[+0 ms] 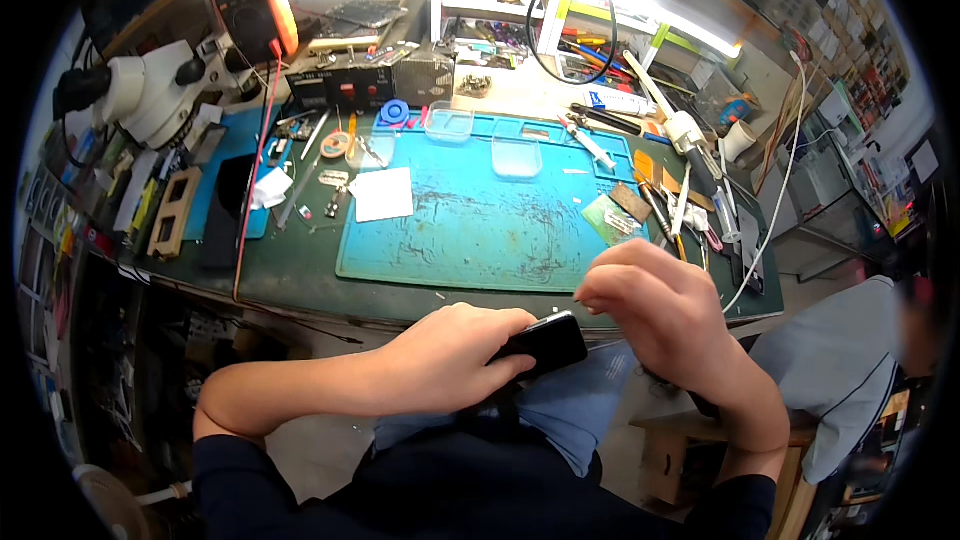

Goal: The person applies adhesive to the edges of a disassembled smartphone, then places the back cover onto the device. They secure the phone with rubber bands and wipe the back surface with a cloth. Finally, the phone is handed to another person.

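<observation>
My left hand grips a black smartphone with a silver edge, held low in front of the workbench, over my lap. My right hand is raised just above and right of the phone, its fingers curled together; whatever is between its fingertips, if anything, is hidden. Beyond both hands lies a turquoise silicone mat, with a white square pad and clear plastic trays on it. A small green card with metal pieces sits at the mat's right.
A white microscope, an orange multimeter, a wooden holder and cables surround the bench. Pliers, syringes and assorted tools crowd its back and right. A grey garment lies over wooden furniture at lower right.
</observation>
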`<state>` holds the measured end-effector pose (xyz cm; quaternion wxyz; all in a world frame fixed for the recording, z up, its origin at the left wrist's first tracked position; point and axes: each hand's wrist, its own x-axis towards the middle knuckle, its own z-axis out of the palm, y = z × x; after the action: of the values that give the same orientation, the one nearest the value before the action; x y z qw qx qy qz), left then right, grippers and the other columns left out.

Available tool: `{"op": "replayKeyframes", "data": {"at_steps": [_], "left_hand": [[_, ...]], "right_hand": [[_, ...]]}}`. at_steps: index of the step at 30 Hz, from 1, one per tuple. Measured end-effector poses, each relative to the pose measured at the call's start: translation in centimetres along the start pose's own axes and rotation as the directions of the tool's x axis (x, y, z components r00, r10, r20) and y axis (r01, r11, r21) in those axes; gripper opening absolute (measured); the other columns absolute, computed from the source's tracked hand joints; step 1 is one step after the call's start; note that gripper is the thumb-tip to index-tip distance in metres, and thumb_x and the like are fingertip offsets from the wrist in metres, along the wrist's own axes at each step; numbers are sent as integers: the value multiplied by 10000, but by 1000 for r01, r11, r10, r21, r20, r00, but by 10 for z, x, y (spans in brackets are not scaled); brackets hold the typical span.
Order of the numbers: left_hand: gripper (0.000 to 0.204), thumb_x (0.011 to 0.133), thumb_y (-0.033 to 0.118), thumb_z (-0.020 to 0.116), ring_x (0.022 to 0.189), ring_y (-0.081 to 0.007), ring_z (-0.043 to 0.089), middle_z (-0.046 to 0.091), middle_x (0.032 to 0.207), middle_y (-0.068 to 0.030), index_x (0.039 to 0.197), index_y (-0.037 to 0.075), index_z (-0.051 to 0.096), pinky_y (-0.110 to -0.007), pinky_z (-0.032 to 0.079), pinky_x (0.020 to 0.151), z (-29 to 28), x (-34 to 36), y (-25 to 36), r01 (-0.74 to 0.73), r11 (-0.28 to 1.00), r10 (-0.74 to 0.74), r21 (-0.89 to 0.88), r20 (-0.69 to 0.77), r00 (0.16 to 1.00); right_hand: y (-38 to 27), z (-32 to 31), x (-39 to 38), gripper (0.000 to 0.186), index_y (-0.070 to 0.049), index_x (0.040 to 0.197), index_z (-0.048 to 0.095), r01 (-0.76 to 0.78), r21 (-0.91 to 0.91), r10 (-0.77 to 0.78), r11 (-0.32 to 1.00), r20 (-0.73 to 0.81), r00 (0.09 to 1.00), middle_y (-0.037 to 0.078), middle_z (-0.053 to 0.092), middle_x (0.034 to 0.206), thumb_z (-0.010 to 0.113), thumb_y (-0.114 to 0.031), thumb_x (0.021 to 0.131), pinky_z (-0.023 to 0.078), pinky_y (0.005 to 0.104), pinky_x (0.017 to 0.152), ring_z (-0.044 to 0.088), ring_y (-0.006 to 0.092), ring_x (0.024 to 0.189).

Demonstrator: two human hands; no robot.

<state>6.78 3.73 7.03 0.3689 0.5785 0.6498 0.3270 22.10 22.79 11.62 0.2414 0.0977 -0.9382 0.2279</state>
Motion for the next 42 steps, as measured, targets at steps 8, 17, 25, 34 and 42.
{"op": "replayKeyframes", "data": {"at_steps": [8,17,25,34,42], "left_hand": [[260,979,166,648,919,-419,694,716,922,-223,1177,-2,640,-516,546,811,12,-7,-13,-171,982,176,86,-55,983],[228,980,174,648,858,-401,705,727,895,-195,1136,9,672,-500,561,776,6,-13,-11,-89,975,94,206,-13,996],[174,972,176,655,818,-406,701,712,839,-193,1023,9,648,-500,564,738,9,-12,-13,-95,964,103,247,-19,995],[308,944,204,716,811,-401,712,728,889,-218,1177,4,698,-454,570,730,7,-6,-18,-9,998,6,67,45,999],[259,952,198,685,828,-427,696,709,808,-227,1127,12,726,-492,552,770,2,-2,-13,17,998,-20,52,63,998]], "right_hand": [[-6,5,9,172,-81,991,678,160,-77,-137,984,249,959,39,625,899,669,-49,822,558,324,639,683,214,779],[0,7,13,202,-72,1007,662,215,-57,-174,975,402,899,27,613,871,678,-104,808,551,323,636,689,197,802],[-2,13,12,246,-60,1035,678,275,-103,-201,956,453,868,25,578,860,690,-102,794,553,326,689,657,193,810],[3,21,11,203,-65,1015,653,121,-22,-103,992,387,916,31,626,869,683,-91,816,559,343,699,688,205,844],[10,19,11,124,-89,929,605,237,-52,-196,970,402,894,26,642,778,674,-104,827,561,343,648,694,218,762]]}}
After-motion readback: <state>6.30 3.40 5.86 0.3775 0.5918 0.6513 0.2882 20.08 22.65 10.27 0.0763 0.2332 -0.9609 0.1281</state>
